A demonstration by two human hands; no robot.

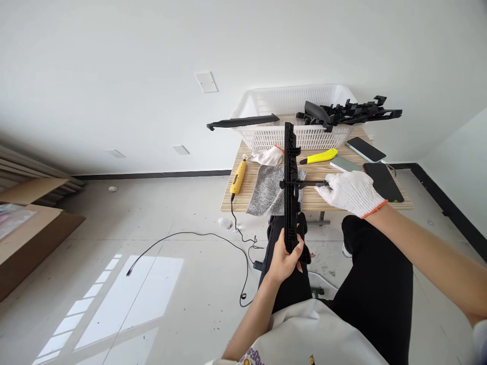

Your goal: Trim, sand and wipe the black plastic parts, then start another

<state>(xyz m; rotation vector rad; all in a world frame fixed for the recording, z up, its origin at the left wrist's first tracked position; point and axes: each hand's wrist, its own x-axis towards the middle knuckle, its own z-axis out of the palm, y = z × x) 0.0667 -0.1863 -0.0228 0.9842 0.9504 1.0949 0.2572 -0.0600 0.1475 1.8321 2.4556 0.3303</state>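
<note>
My bare left hand point(286, 257) is wrapped round the lower end of a long black plastic trim part point(290, 213), which stands nearly upright over my lap, in front of the table. My right hand point(349, 192), in a white knit glove with an orange cuff, is closed on the right end of a thin dark bar point(314, 183). This bar runs sideways to the middle of the trim part; whether it is a branch of the part or a separate tool I cannot tell. Behind the part lies a grey cloth point(265, 190) on the slatted table point(225, 202).
A white plastic basket point(266, 136) at the table's back holds several black parts point(346, 112), some jutting past its rim. Around the cloth lie a yellow corded tool point(238, 177), a white glove point(267, 155), a yellow-handled cutter point(321, 156) and phones point(366, 149). A black cable point(198, 233) trails across the floor.
</note>
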